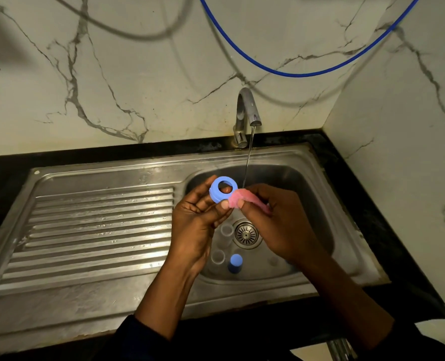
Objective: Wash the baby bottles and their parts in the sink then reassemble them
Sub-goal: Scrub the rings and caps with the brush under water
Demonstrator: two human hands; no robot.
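Marble-look wall panels (138, 100) with grey veins back a steel sink (310, 162) set in a black counter (5, 165). A blue hose (294, 74) loops across the wall, and a blurred grey cable (138, 36) hangs to its left. At the far edge of the basin a curved metal tap (246, 108) runs a thin stream of water (248, 157) that falls just right of the person's left hand. A ribbed drainboard (99, 230) fills the left half of the sink unit and looks wet.

Both hands are held over the basin, in front of the stream. The left hand (195, 222) holds a blue ring (217, 195), a bottle collar, with its fingers curled behind it and the thumb pressed on its near rim; the ring's hole faces up and toward the viewer. The right hand (273, 222) pinches a pink sponge (238, 201) between thumb and fingers, and the sponge touches the right side of the ring.

Down in the basin, below the hands, two clear bottles (226, 230) stand upright just left of the round drain strainer (246, 234), one nearer than the other. A blue cap (235, 263) sits beside the nearer bottle, on its right. Something small and clear lies farther right on the basin floor, too dim to name. Dark sleeves (127, 337) cover both forearms at the near edge.
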